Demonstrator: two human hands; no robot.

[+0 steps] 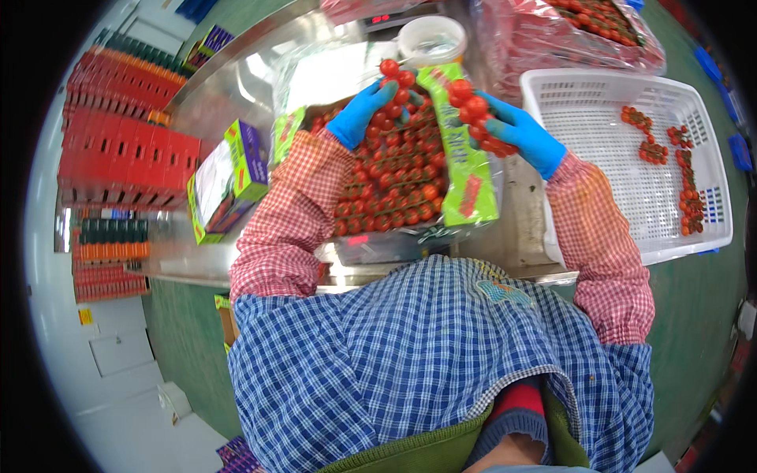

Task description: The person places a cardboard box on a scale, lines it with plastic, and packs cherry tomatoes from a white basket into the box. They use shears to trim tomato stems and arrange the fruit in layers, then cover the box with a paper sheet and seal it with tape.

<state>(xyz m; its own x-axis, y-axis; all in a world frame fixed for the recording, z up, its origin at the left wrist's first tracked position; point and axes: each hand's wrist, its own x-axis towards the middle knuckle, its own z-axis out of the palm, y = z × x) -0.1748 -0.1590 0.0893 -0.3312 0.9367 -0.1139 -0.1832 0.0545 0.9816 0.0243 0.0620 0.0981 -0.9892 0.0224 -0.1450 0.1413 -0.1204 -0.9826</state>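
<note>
My left hand [364,115], in a blue glove, is closed on a vine of cherry tomatoes [389,68] above the far part of an open box. A second vine of cherry tomatoes [473,110] is in my blue-gloved right hand [523,137], just beyond the box's right side. The box holds rows of cherry tomatoes [392,188] on green stems. Its green printed flap [471,177] is folded out on the right, and another green flap [285,135] shows on the left. My left wrist hides part of the box's far left corner.
The box stands on a metal table [516,225]. On the right, a white perforated crate [599,185] holds several small tomato vines. Behind are a white tub [432,41], a scale [386,20] and plastic-wrapped tomatoes [603,24]. A purple-green carton [230,183] and stacked red boxes [130,154] are left.
</note>
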